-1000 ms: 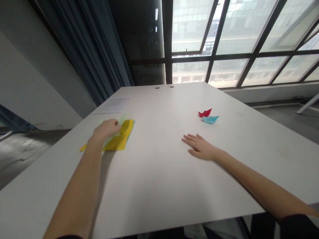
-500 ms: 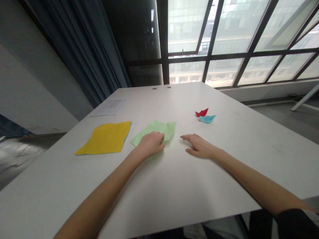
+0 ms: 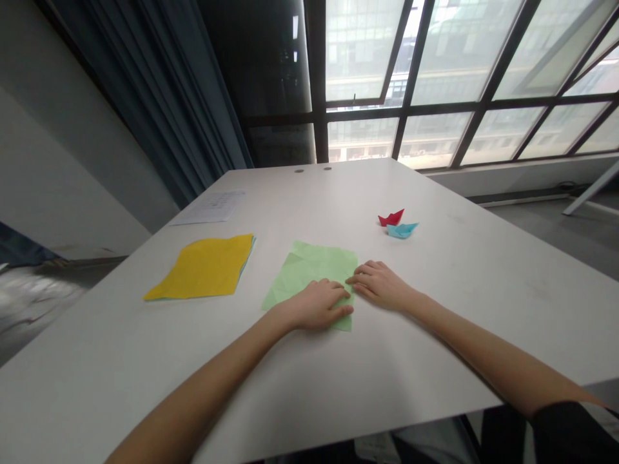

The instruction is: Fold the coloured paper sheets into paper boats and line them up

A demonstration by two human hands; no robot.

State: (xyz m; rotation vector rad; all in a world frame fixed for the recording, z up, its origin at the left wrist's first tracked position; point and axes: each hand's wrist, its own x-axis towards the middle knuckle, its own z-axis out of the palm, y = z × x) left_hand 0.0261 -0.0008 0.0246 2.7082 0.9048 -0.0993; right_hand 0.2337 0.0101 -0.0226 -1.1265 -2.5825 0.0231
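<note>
A creased light green paper sheet [image 3: 309,270] lies flat on the white table [image 3: 435,335] in front of me. My left hand [image 3: 316,304] rests on the sheet's near right part, fingers stretched flat and pressing down. My right hand [image 3: 382,285] lies at the sheet's right edge, fingers flat, fingertips touching the paper. Neither hand grips anything.
A stack of paper with a yellow sheet on top [image 3: 203,267] lies to the left. A red paper boat [image 3: 391,218] and a light blue paper boat [image 3: 401,229] sit beyond my right hand. A white printed sheet [image 3: 213,206] lies at the far left. Windows stand behind the table.
My left hand took the green sheet from the yellow stack, drew it to the centre and laid it flat. My right hand shifted slightly left to the sheet's edge.
</note>
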